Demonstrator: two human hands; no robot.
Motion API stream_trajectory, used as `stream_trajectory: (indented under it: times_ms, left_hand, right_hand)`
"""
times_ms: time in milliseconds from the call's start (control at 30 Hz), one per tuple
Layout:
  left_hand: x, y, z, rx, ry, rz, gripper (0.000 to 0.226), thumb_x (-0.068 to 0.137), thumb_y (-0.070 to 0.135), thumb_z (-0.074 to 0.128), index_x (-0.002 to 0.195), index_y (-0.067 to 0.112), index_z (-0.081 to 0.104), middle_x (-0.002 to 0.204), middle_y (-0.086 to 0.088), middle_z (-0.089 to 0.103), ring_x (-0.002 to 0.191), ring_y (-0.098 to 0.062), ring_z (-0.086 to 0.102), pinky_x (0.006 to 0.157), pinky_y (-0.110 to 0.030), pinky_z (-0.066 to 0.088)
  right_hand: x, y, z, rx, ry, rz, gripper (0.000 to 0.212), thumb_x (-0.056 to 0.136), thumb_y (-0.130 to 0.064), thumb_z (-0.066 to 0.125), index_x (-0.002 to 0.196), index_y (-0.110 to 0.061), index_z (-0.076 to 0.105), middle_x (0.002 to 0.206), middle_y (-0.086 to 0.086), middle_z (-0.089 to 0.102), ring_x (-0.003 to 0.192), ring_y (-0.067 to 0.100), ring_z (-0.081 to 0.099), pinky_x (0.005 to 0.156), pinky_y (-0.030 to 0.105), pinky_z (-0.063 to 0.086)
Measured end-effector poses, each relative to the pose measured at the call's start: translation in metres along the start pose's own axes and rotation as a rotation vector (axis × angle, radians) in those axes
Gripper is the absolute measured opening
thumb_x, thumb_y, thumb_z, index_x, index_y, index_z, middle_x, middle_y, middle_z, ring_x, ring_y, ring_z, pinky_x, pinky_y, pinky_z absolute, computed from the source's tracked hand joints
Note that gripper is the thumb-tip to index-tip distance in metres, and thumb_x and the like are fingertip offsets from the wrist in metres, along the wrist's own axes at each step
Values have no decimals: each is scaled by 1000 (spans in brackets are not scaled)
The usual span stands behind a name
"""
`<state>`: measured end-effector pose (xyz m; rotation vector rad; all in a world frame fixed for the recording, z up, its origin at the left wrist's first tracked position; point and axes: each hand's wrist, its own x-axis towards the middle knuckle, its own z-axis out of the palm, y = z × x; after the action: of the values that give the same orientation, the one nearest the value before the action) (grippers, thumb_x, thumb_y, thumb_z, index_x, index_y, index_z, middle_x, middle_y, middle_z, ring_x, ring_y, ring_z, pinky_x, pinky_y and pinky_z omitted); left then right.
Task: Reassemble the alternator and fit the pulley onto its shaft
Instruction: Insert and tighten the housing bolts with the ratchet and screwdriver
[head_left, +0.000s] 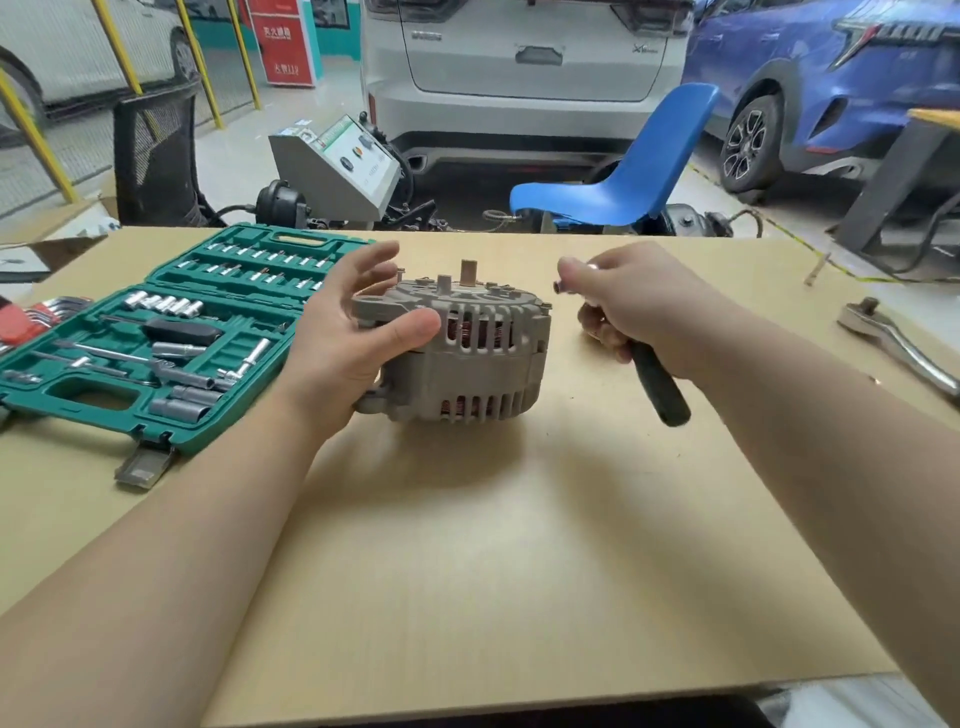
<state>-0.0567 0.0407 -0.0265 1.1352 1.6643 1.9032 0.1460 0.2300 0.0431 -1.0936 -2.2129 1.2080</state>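
Note:
A grey alternator (467, 358) stands on the cardboard-covered table (519, 545), its short shaft (470, 272) pointing up and copper windings showing through the vents. My left hand (343, 332) cups its left side, thumb laid across the front of the housing, fingers spread behind it. To the right of the alternator, apart from it, my right hand (634, 306) grips a black-handled driver (660, 387); its small socket tip (558, 286) points left toward the housing's upper right edge. No pulley is in view.
An open green socket set case (171, 343) lies at the left, with red hex keys (31, 317) beyond it. A chrome ratchet (893, 338) lies at the right table edge. A blue chair (623, 171), a grey machine (337, 166) and parked cars stand behind the table.

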Motion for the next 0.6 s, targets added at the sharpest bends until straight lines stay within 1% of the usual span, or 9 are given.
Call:
stream_trajectory:
  times_ms: [67,133,233,267,333,400,467,533,600]
  left_hand:
    - [0,1,-2,-42,-14,-52,79,59,52,89,134,41,66,143,3,62,131,-26,66,97,-42,60]
    - [1,2,-5,-53,-23,-76,81,59,55,91,135,36,68,142,2,67,123,-28,71,83,-35,62]
    - [3,1,-11,-97,-74,-123,92,58,63,98,139,31,67,136,-18,70,108,-35,71,82,-53,52]
    - [4,1,-13,-103,-99,-131,93,59,64,97,140,31,66,137,-21,69,108,-33,72,83,-55,52]
    - [7,1,-17,-96,-137,-132,93,64,64,94,144,30,63,140,-14,69,113,-28,73,86,-47,59]
    - [11,0,-19,-93,-166,-136,88,69,62,91,146,31,61,142,-7,69,119,-26,72,87,-43,59]
    - [13,-3,-21,-96,-194,-141,84,74,59,88,148,31,60,143,-8,68,120,-26,72,86,-41,60]
    - [16,-6,-22,-116,-214,-143,84,76,56,88,150,30,57,141,-10,69,118,-27,73,83,-39,63]
    - [17,-7,-23,-135,-214,-143,86,77,54,88,151,28,56,139,-11,70,115,-27,74,81,-38,65]
  right_hand:
    - [5,29,4,54,-37,78,34,103,-43,62,95,-13,75,69,7,67,45,18,48,46,31,45]
    - [8,49,6,64,-45,84,30,102,-37,63,92,-12,76,75,9,71,44,17,51,44,29,46]
    - [11,72,12,24,-20,23,20,99,-32,65,87,-21,77,76,1,73,49,15,58,47,30,50]
    - [12,78,14,-36,3,-4,18,98,-34,65,87,-27,77,80,-4,74,55,13,62,52,32,53]
    - [14,85,17,-246,48,-71,15,96,-42,65,97,-33,77,97,-9,73,80,13,66,67,32,50]
    - [14,87,17,-515,69,-128,28,95,-49,67,118,-34,73,113,-9,68,104,20,62,76,34,44]
    - [13,87,16,-652,55,-159,37,96,-50,67,127,-31,70,124,-6,66,119,24,57,83,37,47]
    - [10,87,16,-601,60,-209,38,97,-48,67,129,-28,70,127,-5,64,124,22,53,92,38,48]
    - [5,85,18,-387,60,-298,41,95,-50,68,130,-29,70,124,-9,66,115,12,57,95,34,48]
